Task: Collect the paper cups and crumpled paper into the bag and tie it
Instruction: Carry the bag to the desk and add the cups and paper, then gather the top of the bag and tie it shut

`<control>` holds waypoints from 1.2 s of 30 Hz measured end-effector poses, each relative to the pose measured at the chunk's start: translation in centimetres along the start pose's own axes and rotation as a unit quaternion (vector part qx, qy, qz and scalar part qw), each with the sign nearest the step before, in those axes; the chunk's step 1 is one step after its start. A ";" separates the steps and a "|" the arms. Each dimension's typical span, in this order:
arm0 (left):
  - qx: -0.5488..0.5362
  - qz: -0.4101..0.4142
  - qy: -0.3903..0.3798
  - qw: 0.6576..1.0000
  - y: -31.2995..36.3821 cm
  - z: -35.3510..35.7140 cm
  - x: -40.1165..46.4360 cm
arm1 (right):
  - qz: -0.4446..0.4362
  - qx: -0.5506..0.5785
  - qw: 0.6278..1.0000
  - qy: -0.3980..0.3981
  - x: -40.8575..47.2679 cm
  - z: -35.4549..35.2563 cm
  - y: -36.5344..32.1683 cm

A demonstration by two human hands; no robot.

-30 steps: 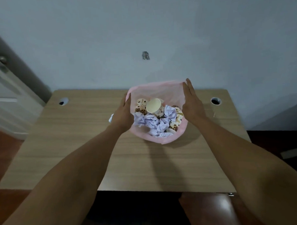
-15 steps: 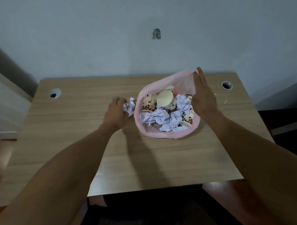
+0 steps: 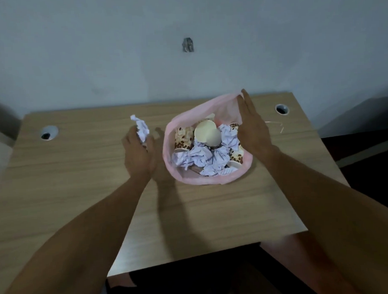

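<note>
A pink plastic bag (image 3: 203, 179) stands open on the wooden table (image 3: 80, 183), right of centre. Inside lie several brown-patterned paper cups (image 3: 184, 138), one upturned cup with its pale base showing (image 3: 207, 133), and several crumpled white papers (image 3: 200, 156). My right hand (image 3: 253, 128) lies flat with straight fingers against the bag's right rim. My left hand (image 3: 138, 151), just left of the bag, grips one crumpled white paper ball (image 3: 142, 130), which sticks up above the fingers, lifted off the table.
Two round cable holes are set in the table, one far left (image 3: 48, 133) and one far right (image 3: 282, 109). A thin pale string (image 3: 276, 125) lies right of the bag. A grey wall runs behind. The table's near edge drops to dark floor.
My left hand left the bag's left side, closed on the paper ball beside it and raised it. The right hand stayed on the bag's right rim. The camera view shifted.
</note>
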State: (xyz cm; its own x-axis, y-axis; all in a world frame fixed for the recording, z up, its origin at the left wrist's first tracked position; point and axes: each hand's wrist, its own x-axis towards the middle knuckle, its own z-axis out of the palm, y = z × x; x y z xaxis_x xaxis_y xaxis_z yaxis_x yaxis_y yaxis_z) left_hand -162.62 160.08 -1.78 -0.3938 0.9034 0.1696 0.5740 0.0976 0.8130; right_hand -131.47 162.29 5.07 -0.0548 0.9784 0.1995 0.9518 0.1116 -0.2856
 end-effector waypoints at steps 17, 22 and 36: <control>-0.013 0.249 -0.232 0.940 13.0 5.9 -3.2 | 0.007 0.122 0.992 -0.033 0.4 -4.1 -0.5; 0.003 0.232 -0.240 0.943 13.8 7.0 -3.3 | 0.015 0.123 0.991 -0.044 -0.2 -3.8 0.5; -0.034 -0.062 -0.163 0.984 4.0 1.2 -2.2 | 0.080 0.162 0.984 0.001 -1.5 -4.2 -0.8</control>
State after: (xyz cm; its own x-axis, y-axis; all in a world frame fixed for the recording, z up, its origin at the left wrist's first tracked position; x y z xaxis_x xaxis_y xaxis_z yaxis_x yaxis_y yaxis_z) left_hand -158.59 158.95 0.44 -0.2007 0.9731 -0.1129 0.4825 0.1985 0.8531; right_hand -130.89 159.98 8.96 0.0884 0.9876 0.1300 0.8020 0.0068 -0.5973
